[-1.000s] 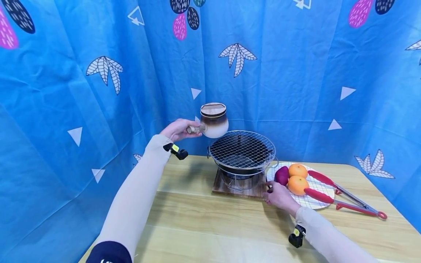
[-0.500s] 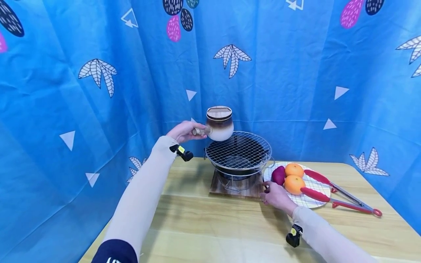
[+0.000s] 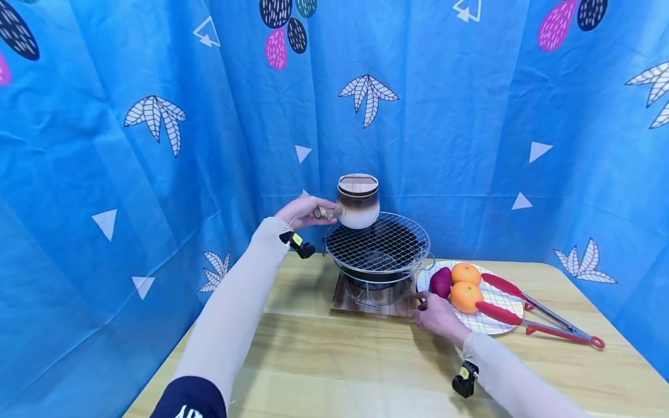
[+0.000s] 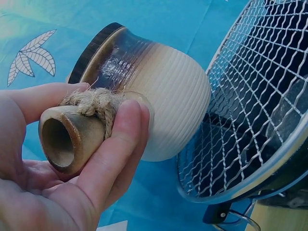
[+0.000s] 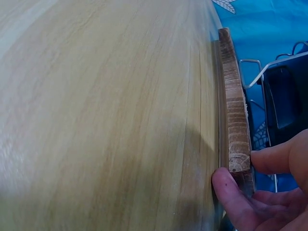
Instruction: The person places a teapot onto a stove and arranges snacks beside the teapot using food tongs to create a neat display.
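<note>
My left hand (image 3: 305, 212) grips the side handle (image 4: 72, 134) of a lidded teapot (image 3: 362, 204), its fingers around the hollow end tied with twine. The pot is glazed brown above and ribbed white below, under a wooden lid. In the head view it overlaps the back left of a round charcoal grill's wire grate (image 3: 392, 247); the left wrist view shows it close to the mesh, contact unclear. Under the grill lies a dark wooden board (image 3: 345, 297). Thumb and a finger of my right hand (image 3: 440, 316) pinch that board's near right corner (image 5: 239, 163).
On the right, a checked plate (image 3: 499, 326) bears two oranges (image 3: 467, 297) and a purple fruit or vegetable (image 3: 441, 282). Red-tipped tongs (image 3: 554, 332) lie across its rim onto the wooden table (image 3: 334, 360). A blue curtain (image 3: 449, 145) stands behind and at both sides.
My left hand has carried the teapot to the right and slightly down, further over the grill. The right hand stays at the board's corner. The head view has shifted slightly.
</note>
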`<state>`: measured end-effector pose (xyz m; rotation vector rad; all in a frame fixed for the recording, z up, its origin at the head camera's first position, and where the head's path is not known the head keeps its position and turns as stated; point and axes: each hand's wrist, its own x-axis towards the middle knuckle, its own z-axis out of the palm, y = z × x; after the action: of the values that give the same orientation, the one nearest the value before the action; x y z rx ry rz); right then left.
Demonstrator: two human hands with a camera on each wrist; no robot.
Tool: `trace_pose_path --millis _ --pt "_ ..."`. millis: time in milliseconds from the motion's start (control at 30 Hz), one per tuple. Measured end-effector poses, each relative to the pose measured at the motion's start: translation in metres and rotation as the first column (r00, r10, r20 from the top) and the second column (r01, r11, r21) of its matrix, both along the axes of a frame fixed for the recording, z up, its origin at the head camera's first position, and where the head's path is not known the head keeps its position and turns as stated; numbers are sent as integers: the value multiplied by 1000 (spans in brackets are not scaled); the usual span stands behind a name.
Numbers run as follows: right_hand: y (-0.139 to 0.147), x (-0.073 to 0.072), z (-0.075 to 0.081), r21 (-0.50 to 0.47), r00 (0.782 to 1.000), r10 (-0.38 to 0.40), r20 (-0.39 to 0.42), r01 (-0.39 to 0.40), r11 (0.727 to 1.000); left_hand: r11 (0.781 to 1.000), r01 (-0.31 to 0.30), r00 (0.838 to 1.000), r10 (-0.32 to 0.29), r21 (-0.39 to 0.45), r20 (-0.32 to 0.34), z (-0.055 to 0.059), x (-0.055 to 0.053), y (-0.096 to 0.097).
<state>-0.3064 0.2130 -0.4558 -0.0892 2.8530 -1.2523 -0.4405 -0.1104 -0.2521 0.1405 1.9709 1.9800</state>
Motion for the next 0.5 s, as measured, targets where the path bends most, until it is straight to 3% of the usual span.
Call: trace_pose_path --millis 200,500 --pt "-1 2 1 -20 1000 -2 14 2 1000 998 43 999 -43 -46 -7 -3 -2 5" --pt "-1 0 1 -13 1000 4 -10 -4 1000 999 39 999 -39 -15 13 -8 -4 11"
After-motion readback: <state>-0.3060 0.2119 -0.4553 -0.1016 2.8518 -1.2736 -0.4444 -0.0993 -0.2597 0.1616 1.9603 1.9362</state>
